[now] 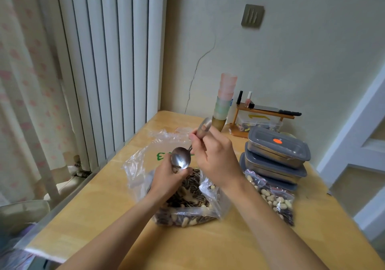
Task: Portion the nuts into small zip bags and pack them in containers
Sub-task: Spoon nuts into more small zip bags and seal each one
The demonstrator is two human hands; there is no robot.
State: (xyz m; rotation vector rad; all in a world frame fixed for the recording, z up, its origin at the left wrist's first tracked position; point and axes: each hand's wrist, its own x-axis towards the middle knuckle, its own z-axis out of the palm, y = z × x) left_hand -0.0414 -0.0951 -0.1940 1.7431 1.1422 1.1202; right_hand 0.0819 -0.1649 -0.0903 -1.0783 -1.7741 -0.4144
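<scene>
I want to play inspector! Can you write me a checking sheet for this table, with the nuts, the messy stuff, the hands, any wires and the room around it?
Surface: wooden table, tucked into a corner.
Job's things: big plastic bag of seeds and peanuts lies open; filled zip bag beside it; three stacked lidded containers behind that.
Clutter: stack of cups, small wooden rack with two little bottles and a knife on top.
Hands: right hand holds the spoon by its handle; left hand is under the spoon's bowl, what it holds is hidden.
Cables: nothing seen.
Surroundings: radiator and curtain at left, cracked wall behind.
</scene>
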